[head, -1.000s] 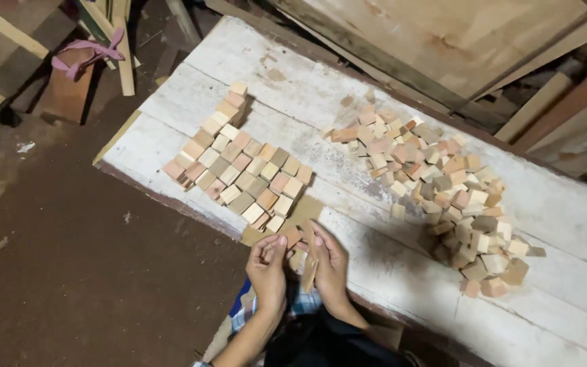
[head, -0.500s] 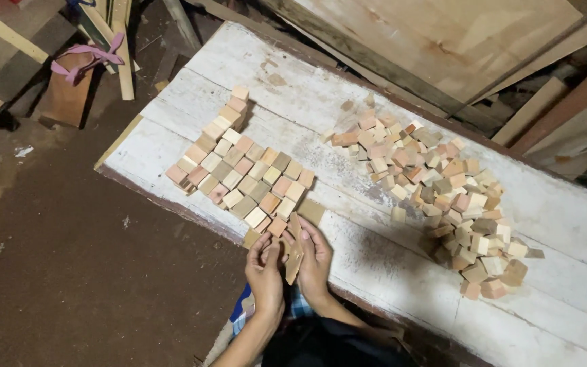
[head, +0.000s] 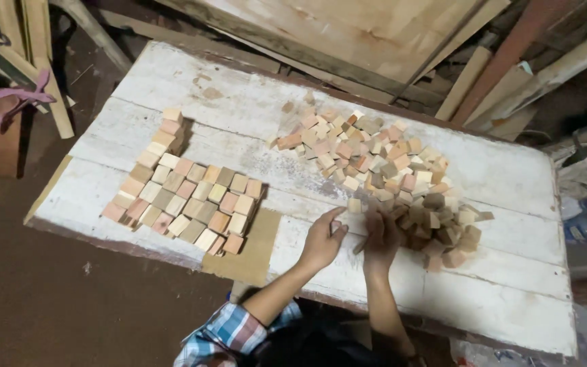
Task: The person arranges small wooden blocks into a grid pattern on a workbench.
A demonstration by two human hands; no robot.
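On a white plank table [head: 511, 183], small wooden blocks are set in tight rows as a neat patch [head: 185, 197] at the left. A loose pile of the same blocks [head: 382, 163] lies right of the middle. Both my hands are at the pile's near edge. My left hand [head: 324, 239] rests on the table with fingers apart, its forefinger reaching toward a single pale block [head: 354, 204]. My right hand [head: 382, 234] is blurred and lies on the pile's near blocks; whether it holds one is unclear. A plaid sleeve [head: 229, 329] covers my left arm.
A brown cardboard sheet [head: 249, 251] lies under the neat patch's near corner. Boards and planks [head: 348, 34] lean behind the table, more timber [head: 511, 75] at the back right. A wooden box with a pink strap [head: 1, 129] stands on the dirt floor at the left.
Both hands have moved right, from the near corner of the arranged blocks to the near edge of the loose pile.
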